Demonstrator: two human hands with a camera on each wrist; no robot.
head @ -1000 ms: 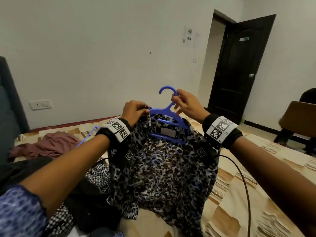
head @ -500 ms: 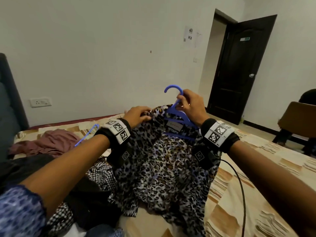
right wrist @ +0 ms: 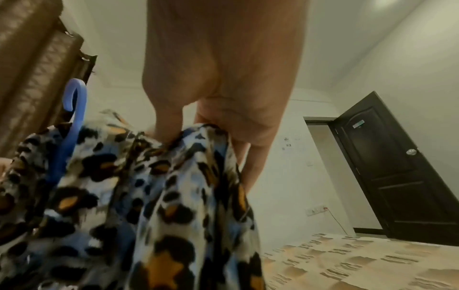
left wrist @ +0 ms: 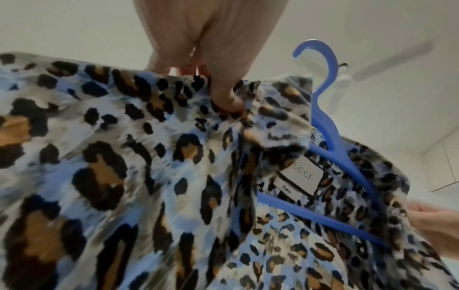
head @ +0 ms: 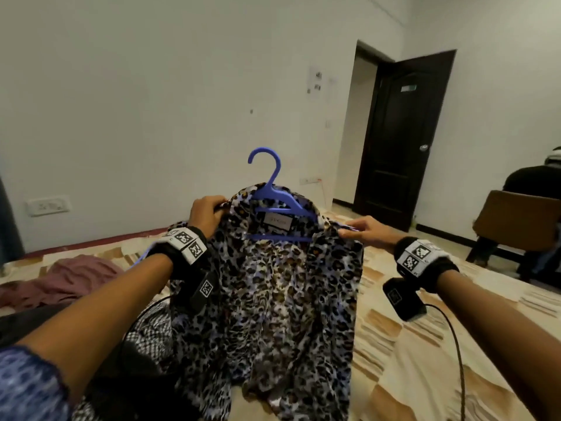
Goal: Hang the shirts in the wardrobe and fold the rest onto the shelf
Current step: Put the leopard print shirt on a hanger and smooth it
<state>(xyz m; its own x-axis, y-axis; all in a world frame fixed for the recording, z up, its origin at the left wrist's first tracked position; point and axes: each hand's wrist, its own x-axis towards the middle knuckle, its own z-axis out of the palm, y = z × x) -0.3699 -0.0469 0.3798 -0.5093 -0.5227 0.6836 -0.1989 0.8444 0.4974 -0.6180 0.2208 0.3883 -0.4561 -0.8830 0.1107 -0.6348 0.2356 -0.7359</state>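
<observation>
Holding up a leopard-print shirt (head: 270, 299) by both shoulders, above a bed with a beige patterned bedspread (head: 409, 344). Shirt sits on a blue hanger (head: 273, 196); the hook stands upright above the collar, between the two hands and higher than the fingers.

Left hand (head: 206, 214): fingers curled round the shirt's left shoulder. Left wrist view shows the thumb (left wrist: 223, 92) pressed into the fabric just beside the collar, the other fingers behind the cloth. Firm pinch on the shirt.

Right hand (head: 364, 230): fingers pinch the right shoulder edge, at the end of the hanger's arm. Right wrist view shows fabric bunched between thumb (right wrist: 168, 121) and the fingers behind it. Cannot tell whether the hanger's tip is also caught in that pinch.

Between the two sets of fingers: open collar, a pale brand label (head: 277, 221), and the hanger's lower bar crossing under it. Below the fingers the shirt hangs loose, its hem reaching the bedspread.

Left of the left fingers, on the bed: a crumpled mauve garment (head: 69, 278), a second blue hanger (head: 142, 256) partly hidden behind the left wrist, and a black-and-white checked cloth (head: 148, 332) under the forearm.

Beyond the right fingers: a dark door (head: 400, 141) standing open, and a brown chair (head: 516, 220) at the far right. A wall socket (head: 48, 205) sits far left of the left hand.
</observation>
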